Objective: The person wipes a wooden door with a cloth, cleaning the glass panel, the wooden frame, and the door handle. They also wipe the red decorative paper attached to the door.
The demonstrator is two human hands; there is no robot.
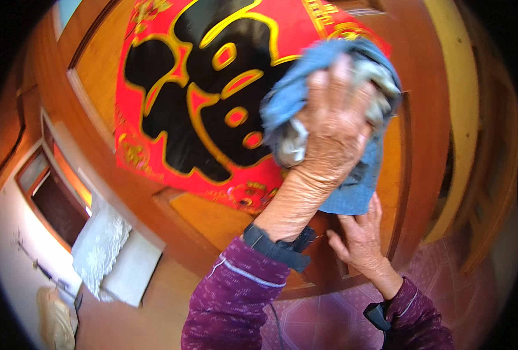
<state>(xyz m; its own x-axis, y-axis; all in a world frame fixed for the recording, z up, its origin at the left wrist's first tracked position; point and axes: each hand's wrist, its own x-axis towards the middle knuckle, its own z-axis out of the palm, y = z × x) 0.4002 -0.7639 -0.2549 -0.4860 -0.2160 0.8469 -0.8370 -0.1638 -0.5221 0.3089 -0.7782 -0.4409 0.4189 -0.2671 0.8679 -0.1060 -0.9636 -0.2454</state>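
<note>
A red paper decoration with a large black, gold-edged character is fixed to a brown wooden door. My left hand presses a crumpled blue cloth, with pale grey parts, against the right side of the decoration; its fingers are blurred. Below the hanging end of the cloth, my right hand rests against the door panel with its fingers spread, the fingertips at the cloth's lower edge. Both wrists wear black straps below purple sleeves.
At the left, a white lace cloth hangs over a white cabinet or appliance, near a framed opening in a white wall. A yellowish wooden edge stands right of the door. Pink patterned floor tiles and a dark cable lie below.
</note>
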